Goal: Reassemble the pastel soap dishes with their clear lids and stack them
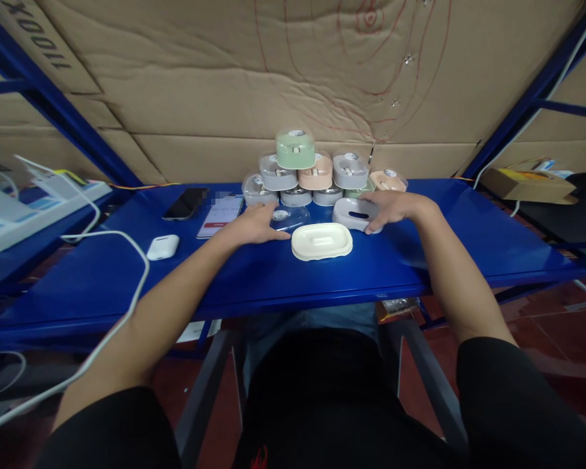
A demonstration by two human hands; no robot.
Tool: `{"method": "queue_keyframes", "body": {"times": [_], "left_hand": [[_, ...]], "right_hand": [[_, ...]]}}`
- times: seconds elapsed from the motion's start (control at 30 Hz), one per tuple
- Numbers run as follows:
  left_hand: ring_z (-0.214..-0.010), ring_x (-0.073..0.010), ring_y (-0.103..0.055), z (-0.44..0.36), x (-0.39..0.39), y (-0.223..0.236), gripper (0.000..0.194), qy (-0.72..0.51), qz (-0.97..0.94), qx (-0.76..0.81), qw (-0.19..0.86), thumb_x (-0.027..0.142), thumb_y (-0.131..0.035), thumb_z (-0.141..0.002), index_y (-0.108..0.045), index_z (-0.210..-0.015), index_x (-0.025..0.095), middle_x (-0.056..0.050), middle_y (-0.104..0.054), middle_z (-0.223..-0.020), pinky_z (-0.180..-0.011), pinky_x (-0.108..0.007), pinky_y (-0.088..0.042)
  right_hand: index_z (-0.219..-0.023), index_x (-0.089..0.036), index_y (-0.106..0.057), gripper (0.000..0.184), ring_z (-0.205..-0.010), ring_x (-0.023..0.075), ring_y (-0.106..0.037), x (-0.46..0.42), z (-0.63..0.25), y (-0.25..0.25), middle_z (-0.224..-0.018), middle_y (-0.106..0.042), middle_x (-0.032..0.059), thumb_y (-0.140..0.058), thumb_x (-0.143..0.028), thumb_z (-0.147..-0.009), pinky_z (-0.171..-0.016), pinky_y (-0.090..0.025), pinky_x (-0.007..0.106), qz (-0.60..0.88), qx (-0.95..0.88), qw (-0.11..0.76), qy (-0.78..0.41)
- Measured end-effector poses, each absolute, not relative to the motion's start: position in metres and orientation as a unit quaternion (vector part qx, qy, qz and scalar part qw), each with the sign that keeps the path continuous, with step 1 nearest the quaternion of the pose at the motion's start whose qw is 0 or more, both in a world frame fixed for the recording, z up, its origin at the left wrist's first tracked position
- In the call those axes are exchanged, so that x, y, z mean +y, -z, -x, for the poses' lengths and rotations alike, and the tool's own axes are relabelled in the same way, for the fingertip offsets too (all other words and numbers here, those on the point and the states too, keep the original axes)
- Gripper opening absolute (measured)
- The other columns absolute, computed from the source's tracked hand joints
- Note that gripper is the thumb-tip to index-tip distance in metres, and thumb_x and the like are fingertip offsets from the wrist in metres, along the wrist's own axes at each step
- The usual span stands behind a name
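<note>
Head view gives me the left hand (262, 225) at the left end of a clear lid (295, 220), thumb spread from the fingers; I cannot tell whether it grips. I see the right hand (390, 207) pinching the right end of a grey base (348, 220) between thumb and fingers. Nearer the desk's (254, 280) front edge, a cream tray (322, 251) lies between the hands. Boxes (295, 156) stand stacked along the far edge, with two phones (219, 218) to their left.
</note>
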State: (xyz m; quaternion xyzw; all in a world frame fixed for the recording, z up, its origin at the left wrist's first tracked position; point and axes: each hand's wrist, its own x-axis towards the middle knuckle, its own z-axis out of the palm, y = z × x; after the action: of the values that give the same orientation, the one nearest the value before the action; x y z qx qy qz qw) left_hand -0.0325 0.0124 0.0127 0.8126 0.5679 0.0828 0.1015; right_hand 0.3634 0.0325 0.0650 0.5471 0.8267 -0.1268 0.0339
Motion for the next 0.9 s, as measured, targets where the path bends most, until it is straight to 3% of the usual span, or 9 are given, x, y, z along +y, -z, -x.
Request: {"method": "queue_keyframes", "body": {"times": [0.23, 0.37, 0.47, 0.53, 0.67, 0.9], "left_hand": [[-0.154, -0.0541, -0.059, 0.027, 0.011, -0.014, 0.106, -0.107, -0.814, 0.560, 0.110, 0.065, -0.089, -0.078, -0.055, -0.163, 0.010, -0.032, -0.063, -0.164, -0.126, -0.062, -0.049], [-0.152, -0.0511, -0.062, 0.025, 0.010, -0.013, 0.103, -0.109, -0.829, 0.537, 0.112, 0.063, -0.085, -0.082, -0.054, -0.163, 0.008, -0.033, -0.062, -0.165, -0.128, -0.060, -0.049], [-0.145, -0.0507, -0.067, 0.023, 0.008, -0.015, 0.096, -0.133, -0.824, 0.539, 0.109, 0.059, -0.088, -0.080, -0.058, -0.160, 0.014, -0.028, -0.070, -0.157, -0.122, -0.061, -0.053], [-0.142, -0.0508, -0.069, 0.021, 0.005, -0.017, 0.095, -0.154, -0.810, 0.555, 0.106, 0.057, -0.090, -0.078, -0.059, -0.158, 0.017, -0.026, -0.072, -0.154, -0.118, -0.061, -0.056], [-0.147, -0.0536, -0.066, 0.018, 0.000, -0.023, 0.105, -0.178, -0.774, 0.598, 0.107, 0.062, -0.090, -0.080, -0.053, -0.163, 0.009, -0.032, -0.067, -0.159, -0.119, -0.060, -0.055], [-0.146, -0.0549, -0.066, 0.012, -0.007, -0.029, 0.102, -0.180, -0.768, 0.606, 0.102, 0.059, -0.091, -0.083, -0.051, -0.164, 0.010, -0.032, -0.067, -0.159, -0.118, -0.062, -0.054]], "right_hand": [[-0.175, -0.028, -0.054, 0.126, -0.159, 0.0509, -0.057, 0.030, -0.356, -0.062, -0.174, -0.061, 0.0144, -0.094, -0.078, -0.068, -0.134, -0.045, 0.067, -0.532, 0.837, 0.005, 0.128], [-0.175, -0.023, -0.053, 0.124, -0.160, 0.0505, -0.056, 0.027, -0.350, -0.062, -0.175, -0.059, 0.0170, -0.096, -0.071, -0.069, -0.135, -0.045, 0.063, -0.523, 0.843, -0.004, 0.123], [-0.173, -0.021, -0.056, 0.117, -0.154, 0.0501, -0.060, 0.023, -0.348, -0.066, -0.171, -0.062, 0.0178, -0.092, -0.070, -0.073, -0.132, -0.047, 0.062, -0.521, 0.846, -0.025, 0.109], [-0.171, -0.021, -0.058, 0.112, -0.151, 0.0499, -0.062, 0.018, -0.347, -0.069, -0.168, -0.065, 0.0173, -0.089, -0.071, -0.076, -0.130, -0.049, 0.063, -0.515, 0.849, -0.064, 0.095], [-0.169, -0.022, -0.059, 0.108, -0.152, 0.0487, -0.061, 0.002, -0.334, -0.071, -0.170, -0.063, 0.0161, -0.089, -0.067, -0.075, -0.131, -0.047, 0.064, -0.441, 0.877, -0.154, 0.112], [-0.171, -0.027, -0.057, 0.113, -0.153, 0.0448, -0.062, -0.018, -0.297, -0.057, -0.171, -0.063, 0.0147, -0.095, -0.066, -0.072, -0.131, -0.047, 0.061, -0.325, 0.920, -0.139, 0.171]]}}
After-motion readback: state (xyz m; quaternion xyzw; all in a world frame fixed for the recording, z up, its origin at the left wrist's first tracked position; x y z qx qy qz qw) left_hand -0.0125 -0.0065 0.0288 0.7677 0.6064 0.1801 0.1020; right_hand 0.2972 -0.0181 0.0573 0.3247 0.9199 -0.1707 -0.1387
